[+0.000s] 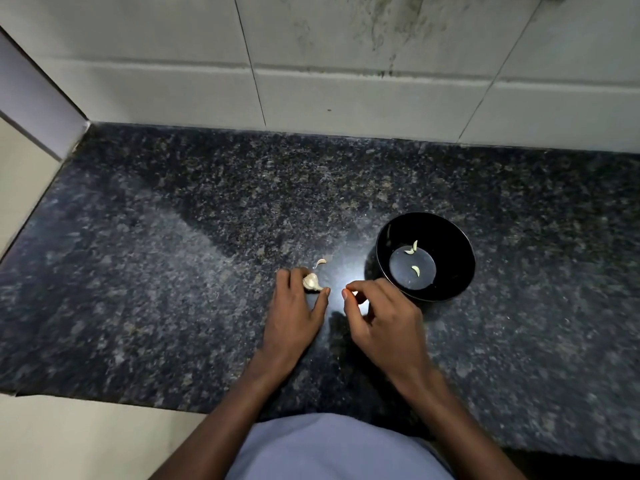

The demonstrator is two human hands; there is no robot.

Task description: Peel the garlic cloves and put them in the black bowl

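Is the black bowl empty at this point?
No, the black bowl holds three small pale garlic pieces on its flat bottom, two close together and one apart.

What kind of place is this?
Likely a home kitchen: a speckled dark granite countertop against a tiled wall, with a black bowl and garlic held by the left hand.

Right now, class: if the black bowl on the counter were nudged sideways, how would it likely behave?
The black bowl would probably slide, since the granite counter looks polished. It seems light, holding only a few garlic cloves. Its base looks narrower than its rim, so a high push might tip it.
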